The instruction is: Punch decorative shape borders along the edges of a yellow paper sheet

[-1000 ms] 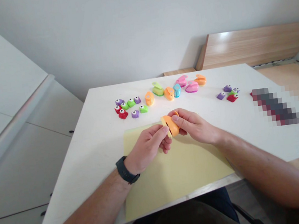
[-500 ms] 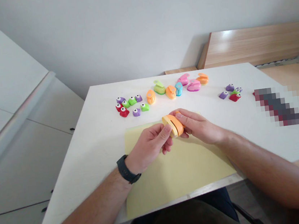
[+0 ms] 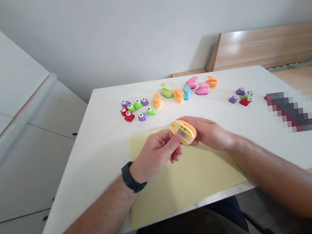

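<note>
Both hands hold an orange craft punch [image 3: 186, 129] above the yellow paper sheet [image 3: 178, 182]. Its pale yellow underside, with a greyish patch and small slots, is turned up and toward me. My left hand [image 3: 159, 147] pinches the near left edge, thumb on the underside. From the right, my right hand [image 3: 210, 131] wraps the orange side; most of its fingers are hidden behind the punch. Beyond the hands stand more punches: two light orange ones [image 3: 157, 101] [image 3: 178, 96], a green one [image 3: 166, 90], a blue one [image 3: 186, 92] and pink ones [image 3: 202, 89].
Small punches in purple, red and green [image 3: 138, 104] cluster at the back left. Another cluster [image 3: 246, 101] sits right, beside a pixelated dark patch [image 3: 292, 111]. A darker orange punch [image 3: 212, 82] stands at the back of the white table [image 3: 99, 139]. A wall rises behind.
The orange punch has been turned over in my hands, so its pale underside now faces me instead of its side. Both hands stay in nearly the same place.
</note>
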{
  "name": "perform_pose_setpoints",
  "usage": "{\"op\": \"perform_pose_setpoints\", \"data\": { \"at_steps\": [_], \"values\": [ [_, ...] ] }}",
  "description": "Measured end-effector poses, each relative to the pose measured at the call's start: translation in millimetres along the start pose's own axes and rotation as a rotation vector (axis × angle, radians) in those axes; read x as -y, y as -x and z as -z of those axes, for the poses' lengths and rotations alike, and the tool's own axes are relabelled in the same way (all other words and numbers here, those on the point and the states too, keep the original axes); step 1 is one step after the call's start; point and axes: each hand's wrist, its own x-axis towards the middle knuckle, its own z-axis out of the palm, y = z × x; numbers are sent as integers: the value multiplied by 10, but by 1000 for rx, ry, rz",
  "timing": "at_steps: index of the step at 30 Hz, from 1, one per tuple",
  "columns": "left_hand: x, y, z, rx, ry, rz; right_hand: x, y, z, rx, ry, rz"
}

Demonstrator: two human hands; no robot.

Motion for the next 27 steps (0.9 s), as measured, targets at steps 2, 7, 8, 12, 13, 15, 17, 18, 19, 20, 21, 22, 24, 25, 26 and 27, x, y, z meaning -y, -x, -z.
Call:
{"op": "perform_pose_setpoints", "data": {
  "at_steps": [2, 7, 8, 12, 13, 15, 17, 18, 19, 20, 21, 22, 24, 25, 26, 27],
  "values": [
    [-4, 3, -3, 4, 8, -8, -14, -6, 1, 9, -42, -9],
    [-15, 10, -4, 12, 11, -13, -36, -17, 6, 34, -91, -22],
    [-15, 11, -2, 14, 12, -13, -35, -18, 7, 33, -92, -24],
    [-14, 15, 4, 16, 14, -15, -29, -23, 7, 37, -98, -31],
    [-14, 16, 4, 17, 14, -16, -27, -23, 6, 35, -97, -29],
    [-16, 15, 3, 17, 16, -19, -27, -22, 3, 27, -88, -22],
    [-20, 16, 1, 17, 17, -20, -30, -21, 1, 19, -72, -12],
    [-21, 17, 0, 17, 15, -20, -33, -20, 0, 15, -61, -5],
    [-21, 18, 0, 17, 12, -20, -34, -20, -1, 9, -49, 2],
    [-20, 20, 1, 17, 12, -21, -35, -18, -2, -1, -37, 9],
    [-18, 21, 2, 16, 14, -21, -34, -16, -5, -14, -24, 15],
    [-14, 22, 4, 15, 19, -21, -31, -12, -9, -31, -8, 22],
    [-5, 22, 8, 17, 35, -20, -15, 1, -21, -63, 29, 38],
    [0, 21, 11, 21, 45, -20, -4, 8, -29, -75, 50, 50],
    [5, 20, 14, 25, 57, -21, 9, 16, -38, -84, 71, 63],
    [10, 17, 17, 29, 70, -23, 23, 23, -47, -90, 91, 78]
  ]
}}
